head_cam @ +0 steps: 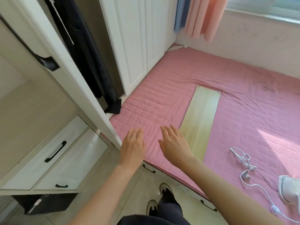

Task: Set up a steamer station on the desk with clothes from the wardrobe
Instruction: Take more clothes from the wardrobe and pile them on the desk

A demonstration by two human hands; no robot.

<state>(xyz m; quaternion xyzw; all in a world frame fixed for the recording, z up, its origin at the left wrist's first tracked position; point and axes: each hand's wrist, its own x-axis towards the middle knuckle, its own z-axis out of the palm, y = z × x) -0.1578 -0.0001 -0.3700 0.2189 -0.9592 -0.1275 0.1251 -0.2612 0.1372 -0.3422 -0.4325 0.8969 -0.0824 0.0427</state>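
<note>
Two hands reach forward, palms down: the left hand (133, 146) hangs over the near corner of the bed (162, 88), just beside the edge of the swung-out wardrobe door (68, 67), and the right hand (174, 146) hangs over the pink quilted cover next to it; each grip is slack, fingers straight and slightly spread, holding nothing. One steamer (289, 189) lies on the bed at the far right, well apart from both hands: white, rounded and smooth, partly cut off by the frame edge. One white cord (245, 161) lies near it in loose loops on the cover, with one plug (246, 177) resting on the quilt and one small inline switch (274, 214) further along toward the bottom edge. One pale wooden board (201, 120) lies flat on the bed, its near end just beside the right hand. Inside the wardrobe hang dark garments (84, 51), long and navy to black, their hems touching the wardrobe floor; how many there are cannot be told. Below sit two white drawers (53, 153), each with a black handle, and one black box (47, 203) beneath them. Two curtains hang at the window, one pink (206, 17) and one blue (181, 13). Two shoes (165, 190) stand on the floor
</note>
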